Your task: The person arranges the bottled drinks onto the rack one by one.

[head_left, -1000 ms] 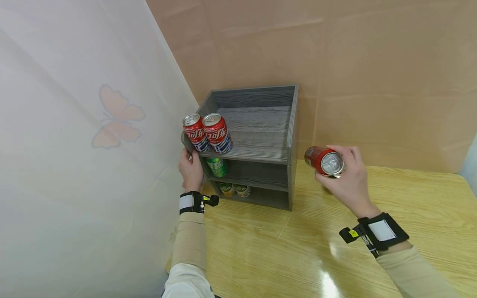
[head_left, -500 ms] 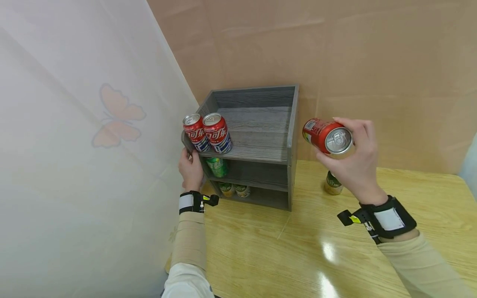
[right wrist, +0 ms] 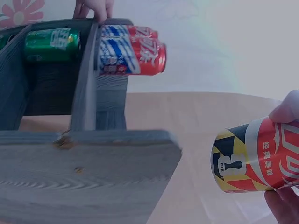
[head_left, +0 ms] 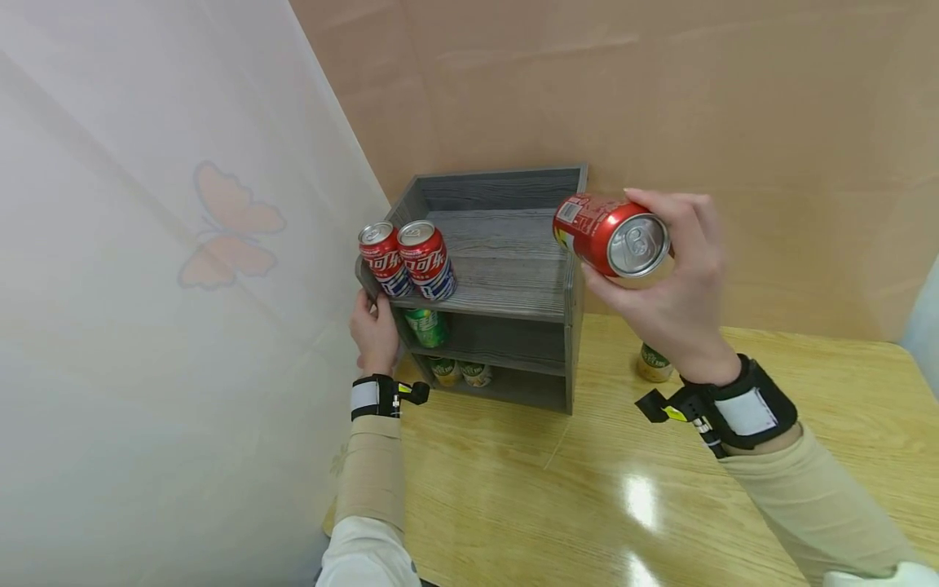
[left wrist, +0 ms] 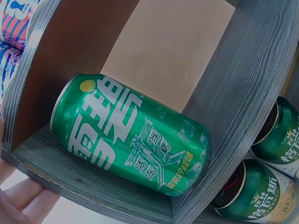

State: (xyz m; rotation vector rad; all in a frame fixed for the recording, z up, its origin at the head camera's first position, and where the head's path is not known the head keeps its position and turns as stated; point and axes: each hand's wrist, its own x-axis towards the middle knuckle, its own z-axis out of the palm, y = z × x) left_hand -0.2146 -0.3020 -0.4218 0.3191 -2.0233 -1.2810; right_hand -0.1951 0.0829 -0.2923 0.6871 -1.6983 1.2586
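Observation:
My right hand (head_left: 678, 281) grips a red cola can (head_left: 609, 235), tilted on its side in the air at the right of the grey wooden shelf (head_left: 506, 303). In the right wrist view this can (right wrist: 254, 156) shows a yellow and black printed base. My left hand (head_left: 376, 333) holds the left side panel of the shelf. Two red and blue cola cans (head_left: 428, 261) stand upright on the top level at its left end. Below them, on the middle level, is a green soda can (left wrist: 131, 135). Two green-topped cans (head_left: 475, 373) stand on the lowest level.
Another green-topped can (head_left: 653, 364) stands on the wooden table (head_left: 807, 391) right of the shelf, partly behind my right hand. A white curtain with a butterfly (head_left: 231, 228) hangs along the left. Brown sheeting (head_left: 734, 98) covers the back wall.
My right hand has lifted the cola can and then carried it left toward the shelf's top level, uncovering the can on the table. My left hand stays put.

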